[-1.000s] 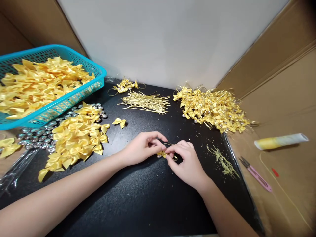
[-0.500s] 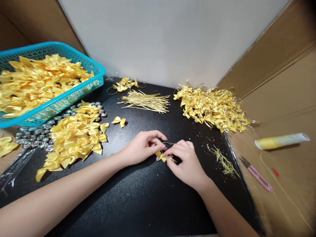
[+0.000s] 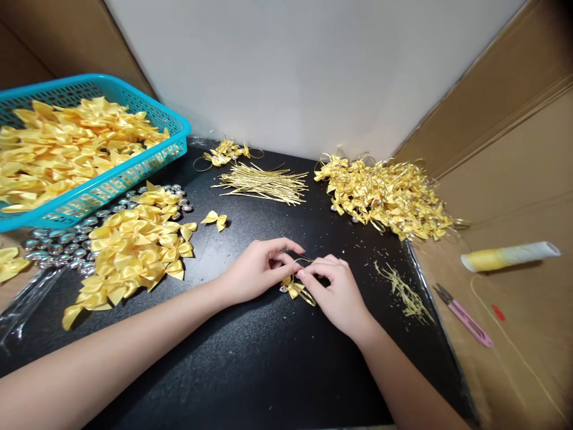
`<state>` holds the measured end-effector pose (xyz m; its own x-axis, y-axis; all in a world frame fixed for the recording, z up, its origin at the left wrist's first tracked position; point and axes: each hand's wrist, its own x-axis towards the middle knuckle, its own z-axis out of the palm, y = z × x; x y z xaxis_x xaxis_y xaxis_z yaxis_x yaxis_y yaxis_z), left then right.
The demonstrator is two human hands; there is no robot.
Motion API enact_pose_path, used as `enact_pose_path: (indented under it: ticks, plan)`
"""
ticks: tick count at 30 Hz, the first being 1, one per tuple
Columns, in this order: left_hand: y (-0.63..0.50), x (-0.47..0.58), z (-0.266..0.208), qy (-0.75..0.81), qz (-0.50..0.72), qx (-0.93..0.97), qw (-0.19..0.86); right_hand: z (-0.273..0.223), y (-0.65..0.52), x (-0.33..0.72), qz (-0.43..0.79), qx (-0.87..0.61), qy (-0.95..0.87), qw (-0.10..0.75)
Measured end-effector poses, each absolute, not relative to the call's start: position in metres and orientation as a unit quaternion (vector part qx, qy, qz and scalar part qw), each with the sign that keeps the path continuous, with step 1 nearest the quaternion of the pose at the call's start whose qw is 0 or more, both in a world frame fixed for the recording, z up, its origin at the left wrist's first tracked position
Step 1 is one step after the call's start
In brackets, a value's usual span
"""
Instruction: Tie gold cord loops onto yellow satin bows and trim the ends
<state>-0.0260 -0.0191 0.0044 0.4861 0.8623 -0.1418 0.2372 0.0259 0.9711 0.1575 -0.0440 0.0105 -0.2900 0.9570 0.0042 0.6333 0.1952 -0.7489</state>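
Note:
Near the middle of the black table, a yellow satin bow (image 3: 294, 288) with a shiny clear bead and a looped gold cord (image 3: 306, 295) hangs just below my fingertips. My left hand (image 3: 261, 270) pinches the cord between thumb and forefinger, with the other fingers curled. Close against it, my right hand (image 3: 333, 286) also has thumb and forefinger pressed together on the gold cord. A thin arc of that cord rises between the two hands. The exact spot where the fingertips meet the cord is partly hidden.
A turquoise basket (image 3: 181, 146) of yellow bows stands at left, beside loose bows (image 3: 134, 245) and silvery beads (image 3: 67, 248). Cut gold cords (image 3: 264, 183) lie at the back. Finished-looking bows (image 3: 389, 197), cord scraps (image 3: 407, 292) and pink thread snips (image 3: 465, 316) are at right.
My right fingertips have shifted slightly up and left, closer to my left fingertips. More of the bow and its cord loop shows beneath them. My left hand stays almost where it was.

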Motion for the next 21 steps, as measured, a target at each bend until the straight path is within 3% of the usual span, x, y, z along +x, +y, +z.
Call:
enact_pose_path:
  ticks: [7, 21]
  plan:
    - [-0.021, -0.028, -0.003, 0.412, 0.285, 0.651, 0.570, 0.011, -0.046, 0.144, 0.331, -0.591, -0.705, 0.210]
    - [-0.022, -0.027, -0.005, 0.403, 0.318, 0.645, 0.565, 0.010, -0.048, 0.140, 0.311, -0.607, -0.697, 0.222]
